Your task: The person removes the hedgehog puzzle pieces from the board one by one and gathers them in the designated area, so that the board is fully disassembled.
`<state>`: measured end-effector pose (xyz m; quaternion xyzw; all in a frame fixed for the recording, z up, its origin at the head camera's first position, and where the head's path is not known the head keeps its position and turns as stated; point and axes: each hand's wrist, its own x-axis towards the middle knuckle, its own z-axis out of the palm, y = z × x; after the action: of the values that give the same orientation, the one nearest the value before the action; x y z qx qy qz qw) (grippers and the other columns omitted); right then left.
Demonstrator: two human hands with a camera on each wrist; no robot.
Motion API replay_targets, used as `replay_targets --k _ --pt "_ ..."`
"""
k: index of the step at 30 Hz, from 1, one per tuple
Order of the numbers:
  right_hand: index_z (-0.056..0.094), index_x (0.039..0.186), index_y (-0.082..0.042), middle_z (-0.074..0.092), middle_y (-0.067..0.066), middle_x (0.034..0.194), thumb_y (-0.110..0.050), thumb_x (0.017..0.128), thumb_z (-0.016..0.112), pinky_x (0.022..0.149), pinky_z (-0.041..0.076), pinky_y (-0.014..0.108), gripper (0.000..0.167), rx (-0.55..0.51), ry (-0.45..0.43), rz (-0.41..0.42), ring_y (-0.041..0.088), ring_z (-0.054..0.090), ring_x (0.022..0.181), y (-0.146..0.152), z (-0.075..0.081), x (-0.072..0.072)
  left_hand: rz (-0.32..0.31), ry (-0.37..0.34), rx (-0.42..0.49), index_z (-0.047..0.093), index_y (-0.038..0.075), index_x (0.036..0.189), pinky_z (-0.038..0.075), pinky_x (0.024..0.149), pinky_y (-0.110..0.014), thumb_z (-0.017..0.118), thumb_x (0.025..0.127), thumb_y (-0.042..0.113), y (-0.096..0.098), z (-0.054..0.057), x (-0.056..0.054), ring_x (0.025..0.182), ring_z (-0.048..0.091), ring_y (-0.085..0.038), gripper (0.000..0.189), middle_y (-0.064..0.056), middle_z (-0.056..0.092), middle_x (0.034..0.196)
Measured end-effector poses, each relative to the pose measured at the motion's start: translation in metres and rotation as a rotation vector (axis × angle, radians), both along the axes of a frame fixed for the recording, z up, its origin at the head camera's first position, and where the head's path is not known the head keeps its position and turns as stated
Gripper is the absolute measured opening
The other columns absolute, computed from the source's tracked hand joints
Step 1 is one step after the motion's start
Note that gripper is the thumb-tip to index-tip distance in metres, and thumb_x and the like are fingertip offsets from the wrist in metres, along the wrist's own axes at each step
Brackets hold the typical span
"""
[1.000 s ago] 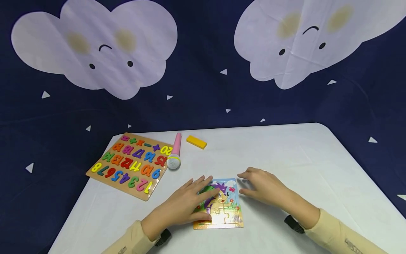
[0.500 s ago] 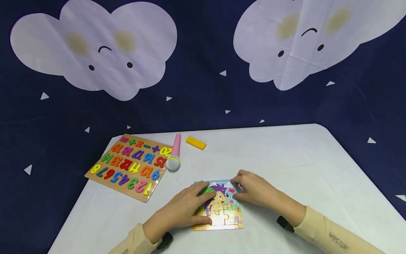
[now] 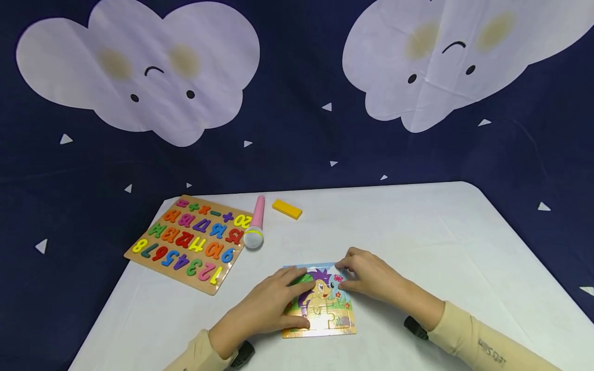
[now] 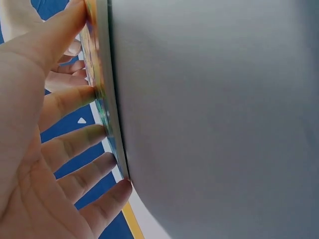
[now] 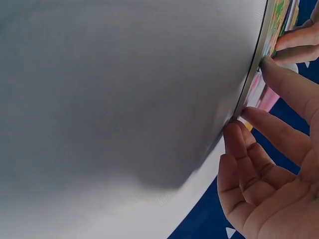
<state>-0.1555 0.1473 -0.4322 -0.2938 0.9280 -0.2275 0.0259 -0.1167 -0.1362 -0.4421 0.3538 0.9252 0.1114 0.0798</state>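
A small jigsaw puzzle (image 3: 325,309) with a purple-maned cartoon animal lies flat on the white table. My left hand (image 3: 268,301) spreads over its left side, thumb on the lower part and fingers reaching over the picture. In the left wrist view, the left fingertips (image 4: 99,132) rest along the puzzle's edge. My right hand (image 3: 371,275) is at the upper right corner, with thumb and index fingertip touching the right border. The right wrist view shows the right thumb (image 5: 284,82) and index finger apart on that edge, the other fingers bent beside the corner.
A wooden number board (image 3: 185,242) with colourful digits lies at the left. The pink toy microphone (image 3: 254,226) overlaps its right edge. Behind the puzzle is a yellow block (image 3: 287,208). A dark blue cloth with clouds (image 3: 297,129) hangs behind the table (image 3: 441,226).
My right hand has moved left from beside the puzzle onto its upper right edge. The left fingers have drawn back slightly and stay on the puzzle's left side.
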Motion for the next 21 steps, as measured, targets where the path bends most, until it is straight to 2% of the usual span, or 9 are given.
replay_targets --k 3,11,21 --pt "0.081 0.117 -0.002 0.067 -0.003 0.093 -0.024 0.083 0.094 0.063 0.040 0.018 0.043 -0.009 0.003 -0.006 0.002 0.045 0.075 -0.0006 -0.0008 -0.0001 -0.024 0.015 0.008 0.056 0.030 0.157 0.048 0.121 -0.056 0.072 0.093 0.069 -0.0006 -0.0004 -0.0003 0.153 0.048 -0.034 0.077 -0.005 0.049 0.167" --pt "0.083 0.115 -0.006 0.070 -0.004 0.094 -0.028 0.081 0.095 0.061 0.039 0.020 0.041 -0.004 -0.004 -0.051 0.003 0.046 0.073 -0.0022 0.0002 0.0008 -0.066 -0.010 0.007 0.053 0.040 0.157 0.051 0.113 -0.061 0.069 0.098 0.061 -0.0006 0.0014 -0.0006 0.152 0.045 -0.039 0.065 -0.002 0.045 0.171" --pt "0.084 0.111 -0.007 0.069 -0.005 0.091 -0.026 0.080 0.096 0.063 0.038 0.020 0.039 -0.015 -0.005 -0.076 0.003 0.046 0.074 -0.0038 -0.0011 0.0010 -0.070 -0.011 -0.012 0.055 0.038 0.156 0.052 0.113 -0.062 0.071 0.099 0.058 0.0020 0.0038 0.0023 0.153 0.045 -0.043 0.063 -0.005 0.044 0.171"
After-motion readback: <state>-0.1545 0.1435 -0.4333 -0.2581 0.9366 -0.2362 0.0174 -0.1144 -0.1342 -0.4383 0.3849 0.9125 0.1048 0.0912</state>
